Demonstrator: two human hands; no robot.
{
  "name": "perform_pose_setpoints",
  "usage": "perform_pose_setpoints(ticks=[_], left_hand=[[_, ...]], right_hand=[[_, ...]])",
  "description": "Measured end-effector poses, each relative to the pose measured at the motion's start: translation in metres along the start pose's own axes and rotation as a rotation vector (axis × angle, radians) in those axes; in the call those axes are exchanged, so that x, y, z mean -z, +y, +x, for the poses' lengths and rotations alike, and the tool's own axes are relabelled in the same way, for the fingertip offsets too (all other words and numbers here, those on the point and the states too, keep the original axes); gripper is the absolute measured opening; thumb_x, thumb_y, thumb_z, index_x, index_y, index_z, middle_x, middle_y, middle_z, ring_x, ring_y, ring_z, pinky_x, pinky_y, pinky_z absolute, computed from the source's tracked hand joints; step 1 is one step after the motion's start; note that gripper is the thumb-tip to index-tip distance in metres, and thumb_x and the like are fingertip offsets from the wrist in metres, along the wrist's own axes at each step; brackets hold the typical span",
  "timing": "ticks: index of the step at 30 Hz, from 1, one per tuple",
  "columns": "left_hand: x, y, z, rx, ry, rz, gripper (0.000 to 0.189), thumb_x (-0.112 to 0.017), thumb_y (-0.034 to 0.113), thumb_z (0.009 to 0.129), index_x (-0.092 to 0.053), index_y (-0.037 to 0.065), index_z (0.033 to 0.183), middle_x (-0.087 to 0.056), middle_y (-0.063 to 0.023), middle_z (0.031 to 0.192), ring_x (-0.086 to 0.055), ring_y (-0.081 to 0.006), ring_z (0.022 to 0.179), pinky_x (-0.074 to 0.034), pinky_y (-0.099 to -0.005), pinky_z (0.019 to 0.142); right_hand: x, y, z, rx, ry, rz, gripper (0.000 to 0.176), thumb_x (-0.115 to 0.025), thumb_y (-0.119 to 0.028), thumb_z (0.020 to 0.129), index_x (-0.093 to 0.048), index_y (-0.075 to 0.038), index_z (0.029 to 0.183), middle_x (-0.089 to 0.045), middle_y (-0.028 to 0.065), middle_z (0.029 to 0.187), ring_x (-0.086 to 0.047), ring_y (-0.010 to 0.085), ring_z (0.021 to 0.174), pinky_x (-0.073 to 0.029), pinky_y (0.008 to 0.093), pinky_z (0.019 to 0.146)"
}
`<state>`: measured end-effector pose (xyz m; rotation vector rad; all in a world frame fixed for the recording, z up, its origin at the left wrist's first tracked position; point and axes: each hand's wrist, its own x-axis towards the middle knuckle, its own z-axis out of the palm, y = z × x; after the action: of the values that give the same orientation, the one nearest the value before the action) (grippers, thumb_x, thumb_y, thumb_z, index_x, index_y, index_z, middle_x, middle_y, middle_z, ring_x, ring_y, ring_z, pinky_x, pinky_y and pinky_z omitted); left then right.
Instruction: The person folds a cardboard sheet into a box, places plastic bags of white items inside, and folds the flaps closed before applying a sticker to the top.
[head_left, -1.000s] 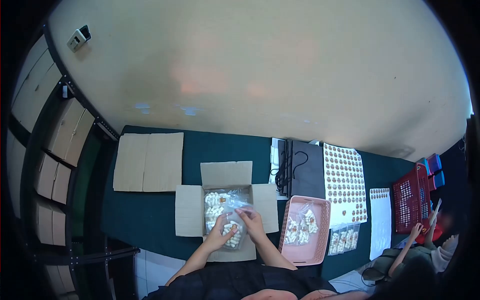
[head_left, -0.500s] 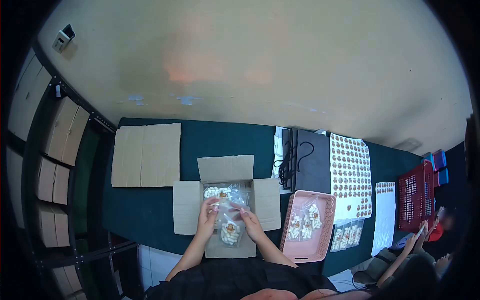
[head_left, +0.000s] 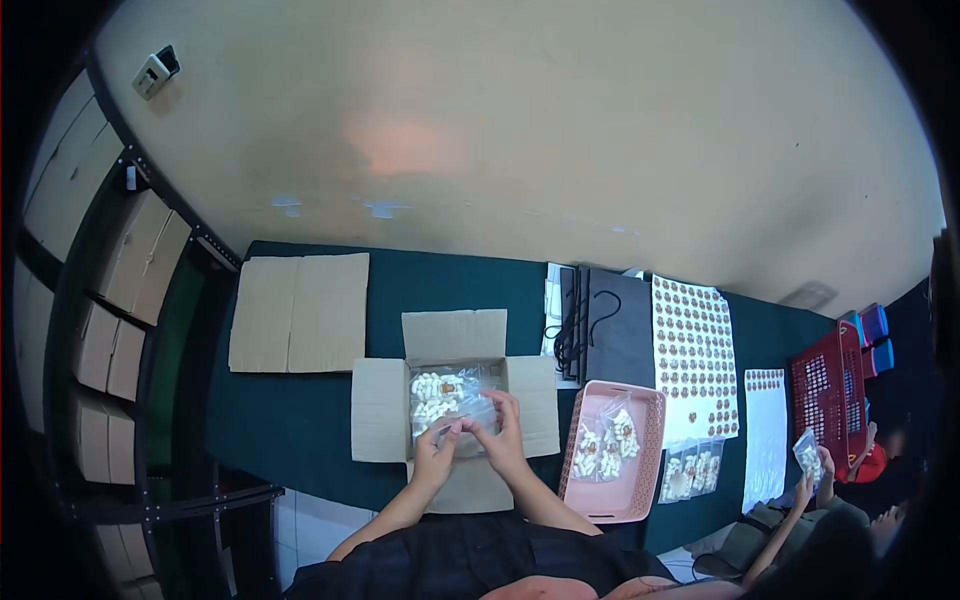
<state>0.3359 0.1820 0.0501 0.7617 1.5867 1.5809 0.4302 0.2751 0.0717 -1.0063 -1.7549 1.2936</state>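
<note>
An open cardboard box (head_left: 481, 490) stands in front of me with its flaps folded out. Inside it lie clear bags of small white pieces (head_left: 437, 392), one with an orange-brown sticker. Over the box's near side, my left hand (head_left: 434, 458) has its fingers closed on the edge of a clear plastic bag (head_left: 477, 413). My right hand (head_left: 505, 445) pinches the same bag, thumb close to the left fingertips. The hands partly hide the bag, and its contents blend with the bags beneath.
Right of the box sits a pink basket (head_left: 622, 508) with bagged pieces. Beyond it are more filled bags (head_left: 691, 470), a sticker sheet (head_left: 692, 350), black folded bags (head_left: 620, 325) and a red basket (head_left: 828, 390). Flat cardboard (head_left: 298, 313) lies left. A co-worker's hands (head_left: 815, 488) hold a bag.
The bag in my hands has gone from hanging over the box's near flap to inside the box opening. My hands have come closer together. The co-worker now holds up a filled bag.
</note>
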Motion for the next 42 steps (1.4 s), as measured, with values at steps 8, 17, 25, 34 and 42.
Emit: perform_pose_setpoints(ticks=[8, 17, 25, 34, 42], left_hand=[[0.009, 0.029, -0.018, -0.009, -0.048, -0.132, 0.035, -0.037, 0.024, 0.097, -0.057, -0.001, 0.112, -0.062, -0.0097, 0.102, -0.055, -0.016, 0.098, -0.038, -0.0275, 0.09], [0.0, 0.031, -0.024, -0.243, 0.078, -0.014, 0.044, -0.056, 0.016, 0.086, -0.04, 0.005, 0.125, -0.044, -0.0106, 0.12, -0.044, -0.0215, 0.111, -0.038, -0.0362, 0.095], [-0.011, 0.022, -0.034, -0.249, 0.089, -0.09, 0.041, -0.061, 0.019, 0.086, -0.045, 0.004, 0.12, -0.053, -0.0091, 0.115, -0.051, -0.0188, 0.107, -0.04, -0.0315, 0.092], [-0.005, 0.028, -0.044, -0.105, 0.001, 0.056, 0.018, -0.055, 0.015, 0.09, -0.06, -0.002, 0.084, -0.065, -0.0094, 0.087, -0.06, -0.0139, 0.085, -0.046, -0.0271, 0.078], [0.018, 0.033, -0.015, 0.099, 0.142, -0.223, 0.027, -0.049, 0.019, 0.093, -0.051, -0.001, 0.111, -0.057, -0.0132, 0.112, -0.058, -0.0219, 0.098, -0.048, -0.0309, 0.083]], right_hand=[[0.017, -0.003, -0.002, -0.242, -0.37, 0.421, 0.026, -0.055, -0.02, 0.09, -0.063, 0.003, 0.1, -0.063, 0.007, 0.094, -0.056, 0.0122, 0.088, -0.043, 0.0264, 0.081], [0.004, -0.003, -0.012, -0.098, -0.269, 0.407, 0.034, -0.044, -0.023, 0.095, -0.057, 0.001, 0.116, -0.061, 0.0096, 0.106, -0.055, 0.016, 0.094, -0.041, 0.0282, 0.089], [0.002, -0.019, -0.03, 0.121, -0.177, 0.126, 0.038, -0.06, -0.011, 0.083, -0.053, -0.005, 0.119, -0.051, 0.0105, 0.103, -0.052, 0.0172, 0.093, -0.042, 0.0284, 0.084], [0.051, 0.016, -0.026, -0.275, -0.43, 0.583, 0.018, -0.057, -0.016, 0.088, -0.061, -0.001, 0.097, -0.063, 0.0075, 0.093, -0.057, 0.0163, 0.092, -0.042, 0.0305, 0.088], [0.015, 0.03, -0.052, -0.252, -0.488, 0.519, 0.038, -0.057, -0.016, 0.089, -0.048, -0.002, 0.122, -0.059, 0.0089, 0.104, -0.055, 0.0118, 0.092, -0.044, 0.0245, 0.08]])
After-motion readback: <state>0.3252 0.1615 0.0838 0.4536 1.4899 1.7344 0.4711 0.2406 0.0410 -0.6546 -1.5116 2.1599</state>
